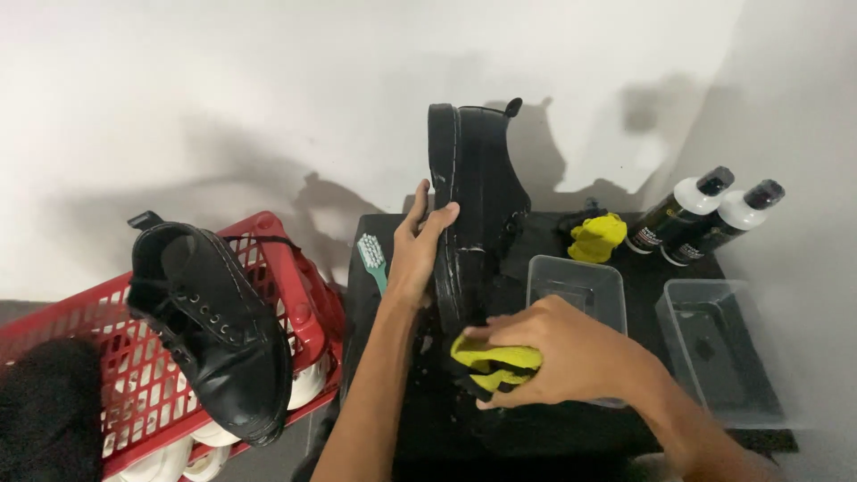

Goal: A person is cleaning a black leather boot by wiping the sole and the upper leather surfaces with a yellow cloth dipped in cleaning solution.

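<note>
the left hand (418, 254) stands in the centre of the frame and holds a black boot (473, 201) upright on its end, the sole turned to the left. its fingers (439, 217) are spread and pressed flat along the edge of the sole, so i judge the boot is propped this way to keep its side open and steady. the right hand (571, 353), in the lower centre, has its fingers closed around a yellow cloth (495, 361), which is bunched and touches the lower part of the boot, near the sole.

a green brush (372, 259) lies just left of the left hand, bristles up. right of the boot a clear plastic tub (576, 286) sits partly behind the right hand, and a second clear tub (719, 348) is at the right of the frame. behind them are a crumpled yellow rag (596, 236) and two dark bottles (705, 217) with white shoulders, leaning close together.

all this rests on a black counter (536, 428). at the lower left a second black boot (210, 326) lies across a red plastic basket (277, 259), with white round things under it. the wall (223, 89) behind is plain white and carries soft shadows.
</note>
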